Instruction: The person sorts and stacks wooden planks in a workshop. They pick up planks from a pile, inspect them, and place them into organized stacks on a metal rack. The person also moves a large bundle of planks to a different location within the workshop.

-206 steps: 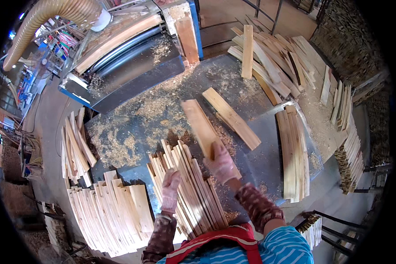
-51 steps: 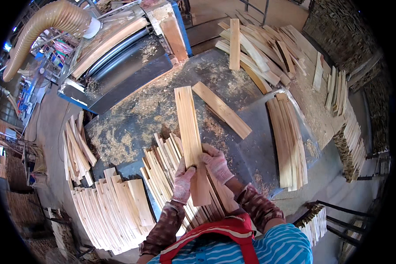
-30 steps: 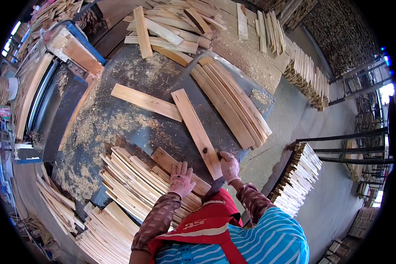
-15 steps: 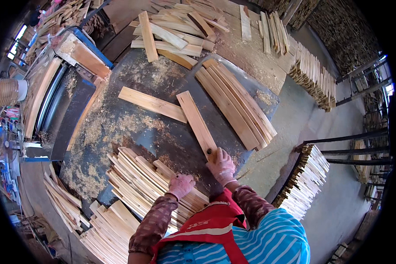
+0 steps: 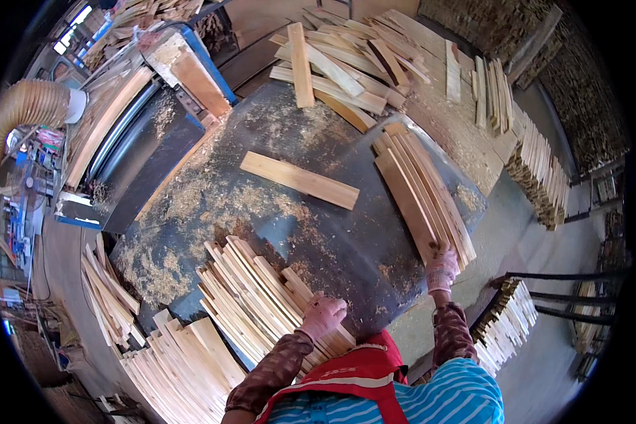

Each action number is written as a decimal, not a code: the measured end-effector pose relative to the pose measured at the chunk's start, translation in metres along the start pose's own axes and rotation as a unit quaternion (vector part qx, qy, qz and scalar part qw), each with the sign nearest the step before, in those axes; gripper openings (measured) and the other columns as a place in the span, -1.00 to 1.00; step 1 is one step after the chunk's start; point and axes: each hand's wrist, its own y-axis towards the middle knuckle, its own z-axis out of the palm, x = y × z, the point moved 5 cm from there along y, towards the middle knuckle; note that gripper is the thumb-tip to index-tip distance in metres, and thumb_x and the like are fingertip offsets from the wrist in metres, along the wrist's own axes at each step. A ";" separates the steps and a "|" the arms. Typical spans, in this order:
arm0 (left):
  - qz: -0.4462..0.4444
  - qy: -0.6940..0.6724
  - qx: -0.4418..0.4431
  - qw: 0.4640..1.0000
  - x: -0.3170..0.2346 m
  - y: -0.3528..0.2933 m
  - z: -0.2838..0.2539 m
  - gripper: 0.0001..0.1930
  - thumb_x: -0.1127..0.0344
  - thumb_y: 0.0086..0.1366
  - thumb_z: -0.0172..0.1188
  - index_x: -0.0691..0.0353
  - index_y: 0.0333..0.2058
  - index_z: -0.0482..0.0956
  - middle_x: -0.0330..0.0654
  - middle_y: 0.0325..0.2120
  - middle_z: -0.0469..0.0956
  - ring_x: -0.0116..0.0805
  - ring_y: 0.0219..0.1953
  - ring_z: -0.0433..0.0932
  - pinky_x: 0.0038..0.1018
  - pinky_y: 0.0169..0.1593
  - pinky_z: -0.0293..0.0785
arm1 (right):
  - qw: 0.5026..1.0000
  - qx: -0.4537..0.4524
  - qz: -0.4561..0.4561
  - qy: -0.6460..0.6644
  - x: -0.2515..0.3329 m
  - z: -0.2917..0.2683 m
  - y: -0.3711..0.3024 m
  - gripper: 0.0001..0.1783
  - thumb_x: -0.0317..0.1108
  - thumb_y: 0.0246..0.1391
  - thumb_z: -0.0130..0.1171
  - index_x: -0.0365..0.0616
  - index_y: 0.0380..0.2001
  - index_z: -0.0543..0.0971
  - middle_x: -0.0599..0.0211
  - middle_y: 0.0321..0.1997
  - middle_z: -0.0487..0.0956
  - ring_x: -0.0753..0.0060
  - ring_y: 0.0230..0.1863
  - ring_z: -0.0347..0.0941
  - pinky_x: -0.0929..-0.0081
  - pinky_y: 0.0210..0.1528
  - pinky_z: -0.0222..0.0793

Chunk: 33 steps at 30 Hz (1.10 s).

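Observation:
My right hand (image 5: 442,268), in a pale pink glove, grips the near end of a wooden board (image 5: 405,201). That board lies along the left side of a row of long boards (image 5: 438,194) on the right of the dark table. My left hand (image 5: 324,316), gloved alike, is closed in a fist above the near ends of a spread of narrow wood strips (image 5: 251,293). Whatever its fingers may hold is hidden. A single light board (image 5: 300,180) lies slantwise across the middle of the sawdust-strewn tabletop (image 5: 318,240).
A machine with a metal roller (image 5: 124,131) and a ribbed hose (image 5: 32,106) stands at the left. Loose boards (image 5: 339,67) are heaped at the far edge. More strips (image 5: 184,367) lie at the near left; stacked wood (image 5: 505,325) stands at the right by dark rails.
My right hand has carried a board from the table's middle to the right-hand row. My left hand stays in a fist near the strips. The whole view has shifted.

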 end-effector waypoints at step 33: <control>-0.174 -0.489 -0.353 0.778 0.030 0.009 -0.128 0.17 0.25 0.11 0.47 0.24 0.44 -0.29 0.10 0.28 0.19 -0.13 0.22 0.34 -0.28 0.23 0.41 | 0.502 0.657 -0.059 0.560 0.301 -0.001 -0.118 -0.42 -0.32 0.04 0.29 -0.38 0.12 0.46 0.26 -0.06 0.61 0.44 -0.10 0.55 0.47 0.01 0.49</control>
